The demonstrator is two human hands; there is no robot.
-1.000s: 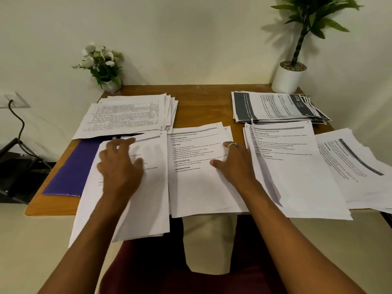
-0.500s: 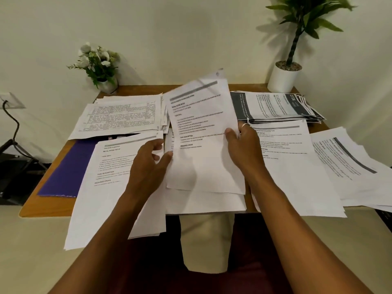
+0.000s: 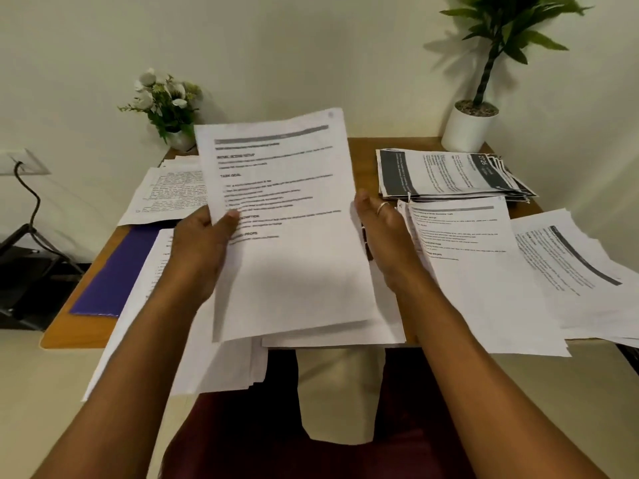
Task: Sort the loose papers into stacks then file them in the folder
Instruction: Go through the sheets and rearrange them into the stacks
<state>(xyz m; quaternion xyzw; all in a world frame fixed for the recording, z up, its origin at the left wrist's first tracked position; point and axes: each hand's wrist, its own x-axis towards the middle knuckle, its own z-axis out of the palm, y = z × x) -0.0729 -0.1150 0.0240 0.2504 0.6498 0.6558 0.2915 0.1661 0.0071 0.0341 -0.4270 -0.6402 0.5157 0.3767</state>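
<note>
I hold a small bundle of printed sheets [image 3: 287,236] upright above the wooden desk [image 3: 361,153]. My left hand [image 3: 204,247] grips its left edge, thumb on the front. My right hand [image 3: 383,233] lies against its right edge with straight fingers. More white sheets [image 3: 332,335] lie under the bundle at the desk's front. A purple folder [image 3: 114,274] lies at the left, partly under a white stack [image 3: 155,292]. Other stacks: back left [image 3: 166,191], dark-banded back right [image 3: 446,174], right [image 3: 477,271], far right [image 3: 581,267].
A small vase of white flowers [image 3: 169,108] stands at the back left corner, and a white pot with a green plant [image 3: 466,127] at the back right. A wall socket with a black cable [image 3: 27,188] is off to the left. Several stacks overhang the front edge.
Both hands left the flat stacks, picked sheets up from the middle pile and raised them upright. My left hand moved from the left stack to the bundle's left edge.
</note>
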